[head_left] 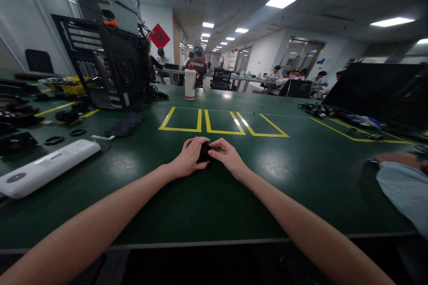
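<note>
Between my two hands, low over the green table (pixel 200 213), is a small black object (pixel 203 153); its kind is hard to make out because my fingers cover much of it. My left hand (pixel 190 156) is closed around its left side, thumb below and fingers over the top. From the right, my right hand (pixel 225 155) pinches at its edge with thumb and fingertips. Just beyond my hands, yellow tape outlines (pixel 224 132) mark several areas on the tabletop.
At left stand a white power strip (pixel 50 167), black rings (pixel 54 140) and an open black computer case (pixel 113 67) with power supplies on top. A white bottle (pixel 190 83) stands farther back. Cables (pixel 316 109) and a co-worker's sleeve (pixel 403 187) are at right.
</note>
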`<state>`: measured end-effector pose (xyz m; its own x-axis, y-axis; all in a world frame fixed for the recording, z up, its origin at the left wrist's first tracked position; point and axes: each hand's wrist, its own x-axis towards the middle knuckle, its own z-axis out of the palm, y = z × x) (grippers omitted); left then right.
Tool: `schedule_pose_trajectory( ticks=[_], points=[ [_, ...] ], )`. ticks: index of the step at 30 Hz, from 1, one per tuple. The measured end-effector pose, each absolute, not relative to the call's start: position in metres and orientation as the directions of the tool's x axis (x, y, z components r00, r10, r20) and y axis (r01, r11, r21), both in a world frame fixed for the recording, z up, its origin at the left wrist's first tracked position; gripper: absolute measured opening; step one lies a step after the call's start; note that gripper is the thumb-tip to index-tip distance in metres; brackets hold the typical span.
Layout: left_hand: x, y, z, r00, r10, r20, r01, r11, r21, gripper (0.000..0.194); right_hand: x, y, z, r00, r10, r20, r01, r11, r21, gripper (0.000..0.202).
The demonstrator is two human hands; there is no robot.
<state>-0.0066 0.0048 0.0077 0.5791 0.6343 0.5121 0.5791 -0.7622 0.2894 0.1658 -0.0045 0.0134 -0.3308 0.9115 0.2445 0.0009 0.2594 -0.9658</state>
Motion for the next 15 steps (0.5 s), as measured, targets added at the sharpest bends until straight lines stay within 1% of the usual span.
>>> schedule_pose_trajectory(
  ticks=[3, 8, 10, 13, 15],
  points=[
    [-0.0057, 0.0048, 0.0072, 0.580, 0.632, 0.514, 0.582, -0.763, 0.281, 0.056, 0.1667, -0.0008, 0.0104, -0.343, 0.914, 0.218, 0.009, 0.235, -0.972, 0.031],
    [-0.0049, 0.0043, 0.0062, 0.573, 0.637, 0.516, 0.587, -0.758, 0.285, 0.057, 0.1717, 0.0004, 0.0055, -0.413, 0.881, 0.229, -0.063, 0.223, -0.973, 0.039],
    [-0.0052, 0.0039, 0.0066, 0.577, 0.636, 0.512, 0.584, -0.760, 0.286, 0.057, 0.1720, -0.0008, 0.0056, -0.400, 0.887, 0.232, -0.067, 0.224, -0.972, 0.036],
    [-0.0057, 0.0038, 0.0075, 0.576, 0.636, 0.513, 0.583, -0.760, 0.287, 0.057, 0.1703, -0.0015, 0.0069, -0.359, 0.907, 0.219, -0.064, 0.211, -0.975, 0.025],
    [-0.0058, 0.0042, 0.0076, 0.576, 0.638, 0.511, 0.584, -0.759, 0.288, 0.057, 0.1688, -0.0005, 0.0073, -0.349, 0.914, 0.207, -0.066, 0.197, -0.978, 0.024]
  ],
)
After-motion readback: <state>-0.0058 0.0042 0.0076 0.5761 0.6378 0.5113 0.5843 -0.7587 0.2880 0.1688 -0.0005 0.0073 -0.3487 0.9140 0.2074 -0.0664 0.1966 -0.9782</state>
